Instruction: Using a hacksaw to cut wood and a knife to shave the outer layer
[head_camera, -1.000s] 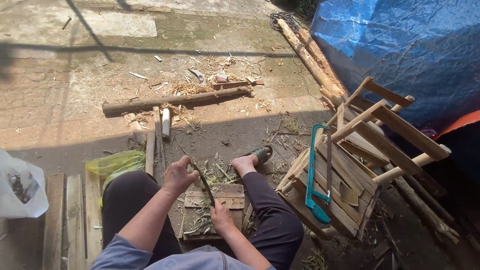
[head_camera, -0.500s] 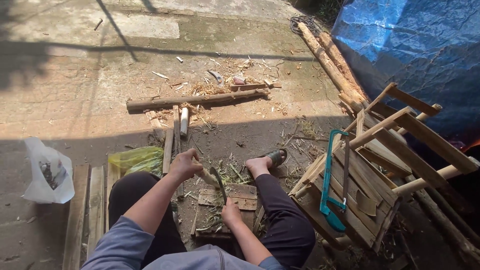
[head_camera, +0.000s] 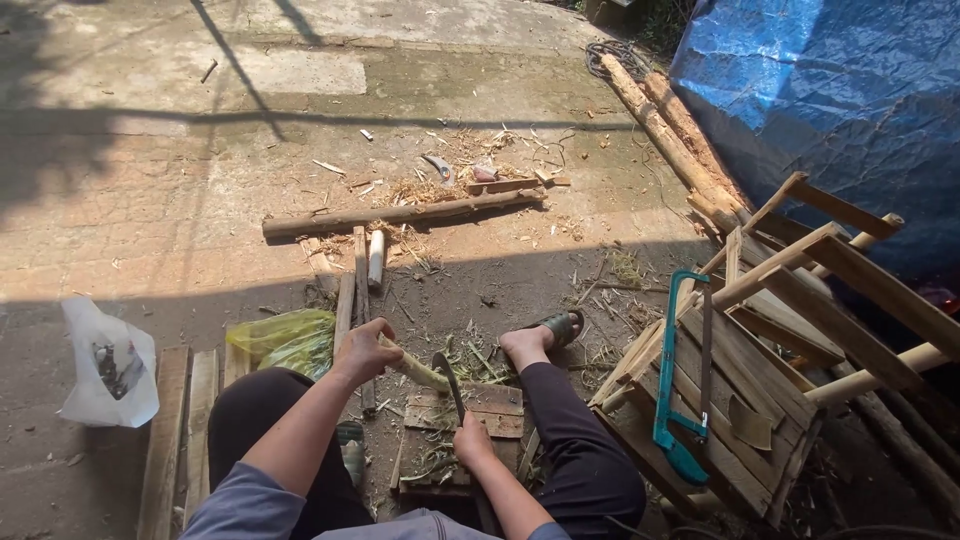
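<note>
Fingers of the left hand (head_camera: 364, 350) are wrapped around a pale green stalk (head_camera: 415, 370). A curved blade (head_camera: 447, 378), seemingly a knife, is gripped by the right hand (head_camera: 472, 440) over a wooden block (head_camera: 490, 410).

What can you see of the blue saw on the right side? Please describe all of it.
The blue saw is a hacksaw with a teal-blue bow frame, a thin dark blade along its right side and a blue handle at the lower end. It rests against the slatted wooden crate, nearly upright, handle down. No hand touches it.
</note>
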